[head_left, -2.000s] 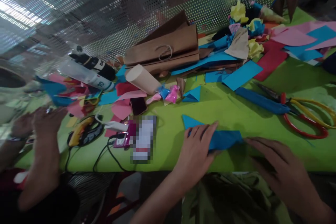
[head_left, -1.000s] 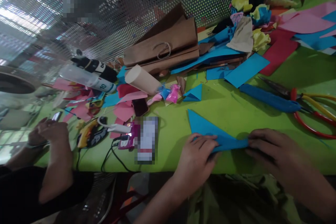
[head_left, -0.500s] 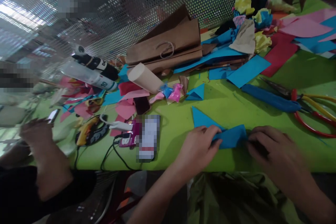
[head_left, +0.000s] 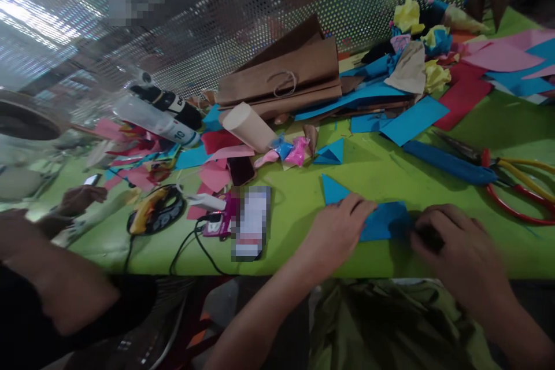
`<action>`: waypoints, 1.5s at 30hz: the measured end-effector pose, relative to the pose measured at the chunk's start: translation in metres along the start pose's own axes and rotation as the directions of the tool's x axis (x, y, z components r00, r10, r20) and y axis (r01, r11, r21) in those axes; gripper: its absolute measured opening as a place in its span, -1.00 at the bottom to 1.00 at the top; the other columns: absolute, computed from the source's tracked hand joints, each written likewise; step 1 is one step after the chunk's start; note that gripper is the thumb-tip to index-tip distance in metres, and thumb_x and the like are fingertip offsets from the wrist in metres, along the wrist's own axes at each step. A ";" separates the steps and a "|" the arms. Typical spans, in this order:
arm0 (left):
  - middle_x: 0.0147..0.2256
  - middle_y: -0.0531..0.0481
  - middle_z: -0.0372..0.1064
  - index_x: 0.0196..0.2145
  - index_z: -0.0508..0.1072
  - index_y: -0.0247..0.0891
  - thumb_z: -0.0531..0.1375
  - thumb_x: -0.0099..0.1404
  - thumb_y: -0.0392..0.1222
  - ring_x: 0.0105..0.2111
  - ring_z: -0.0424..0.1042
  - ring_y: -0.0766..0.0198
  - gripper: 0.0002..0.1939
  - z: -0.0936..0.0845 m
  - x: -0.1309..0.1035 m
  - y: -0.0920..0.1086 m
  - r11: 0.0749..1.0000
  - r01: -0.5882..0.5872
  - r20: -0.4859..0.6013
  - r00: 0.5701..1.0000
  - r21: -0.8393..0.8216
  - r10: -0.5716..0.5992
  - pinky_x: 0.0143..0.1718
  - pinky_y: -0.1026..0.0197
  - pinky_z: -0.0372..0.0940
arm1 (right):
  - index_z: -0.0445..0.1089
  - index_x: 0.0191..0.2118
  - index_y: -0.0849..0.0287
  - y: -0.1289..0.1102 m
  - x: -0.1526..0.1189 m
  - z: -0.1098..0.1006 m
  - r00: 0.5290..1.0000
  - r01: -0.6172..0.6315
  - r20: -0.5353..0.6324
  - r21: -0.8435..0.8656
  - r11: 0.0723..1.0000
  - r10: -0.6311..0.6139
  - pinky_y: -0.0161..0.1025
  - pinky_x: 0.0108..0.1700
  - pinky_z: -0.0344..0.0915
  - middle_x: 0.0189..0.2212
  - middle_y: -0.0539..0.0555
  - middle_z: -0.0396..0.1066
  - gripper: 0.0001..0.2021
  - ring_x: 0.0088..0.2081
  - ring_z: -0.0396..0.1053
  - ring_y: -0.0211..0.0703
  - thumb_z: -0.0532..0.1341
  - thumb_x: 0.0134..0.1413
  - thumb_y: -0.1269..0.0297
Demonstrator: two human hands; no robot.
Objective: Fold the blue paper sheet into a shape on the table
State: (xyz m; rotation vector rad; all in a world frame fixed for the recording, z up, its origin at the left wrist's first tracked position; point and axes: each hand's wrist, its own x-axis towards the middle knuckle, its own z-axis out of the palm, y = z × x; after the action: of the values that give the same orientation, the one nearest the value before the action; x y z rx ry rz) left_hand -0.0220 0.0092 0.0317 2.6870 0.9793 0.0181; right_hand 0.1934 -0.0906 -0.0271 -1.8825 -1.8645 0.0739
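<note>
A blue folded paper (head_left: 384, 221) lies on the green table (head_left: 381, 173) near its front edge. My left hand (head_left: 338, 230) rests flat on the paper's left part, fingers pressing down; one blue corner sticks out beyond it. My right hand (head_left: 455, 251) has its fingers curled at the paper's right end, touching it. Whether it pinches the paper is blurred.
Red and yellow scissors (head_left: 511, 185) and a long blue roll (head_left: 446, 163) lie to the right. Brown paper bags (head_left: 286, 78), a paper cup (head_left: 249, 126), bottles (head_left: 160, 115), coloured scraps and a phone (head_left: 251, 222) crowd the back and left. Another person's arm (head_left: 52, 289) is at left.
My left hand slid forward and flattened on the blue paper, which now lies flatter. My right hand curled in at its right end. The other person's arm moved closer.
</note>
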 end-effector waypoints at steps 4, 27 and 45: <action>0.15 -0.13 0.30 0.11 0.36 -0.07 0.10 0.45 -0.29 0.07 0.34 0.04 -0.68 0.010 -0.007 0.000 0.975 -0.102 -0.107 0.986 0.196 0.125 -0.01 0.00 0.32 | 0.36 -0.21 0.07 0.007 -0.003 0.002 0.999 0.002 -0.032 0.066 0.998 0.000 0.00 -0.19 0.26 -0.26 0.10 0.51 -0.87 -0.24 0.48 0.07 0.14 0.33 0.17; 0.39 -0.12 0.06 0.38 0.15 -0.05 0.06 0.37 0.33 0.27 0.18 -0.06 -0.25 0.043 -0.052 0.009 0.987 -0.146 -0.068 0.986 0.068 0.151 0.27 -0.11 0.12 | 0.41 0.17 0.09 0.067 0.014 -0.042 0.961 0.038 -0.250 -0.303 0.952 -0.118 0.06 0.03 0.28 0.03 0.17 0.54 -0.66 0.02 0.46 0.16 0.15 0.35 0.23; 0.28 -0.09 0.25 0.27 0.27 -0.07 0.28 0.33 -0.14 0.27 0.16 -0.01 -0.42 0.036 -0.009 0.012 0.972 0.106 -0.219 0.964 -0.210 -0.152 0.24 -0.12 0.12 | 0.28 0.08 0.08 0.081 0.031 -0.048 0.990 -0.125 0.064 -0.053 0.991 0.128 0.05 -0.02 0.30 0.00 0.22 0.38 -0.65 0.03 0.39 0.24 0.09 0.21 0.16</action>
State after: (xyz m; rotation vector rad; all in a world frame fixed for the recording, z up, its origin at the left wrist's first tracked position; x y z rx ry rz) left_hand -0.0176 -0.0152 0.0008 2.4737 1.1551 0.3930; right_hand 0.2877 -0.0714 -0.0059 -2.0546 -1.8034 0.1371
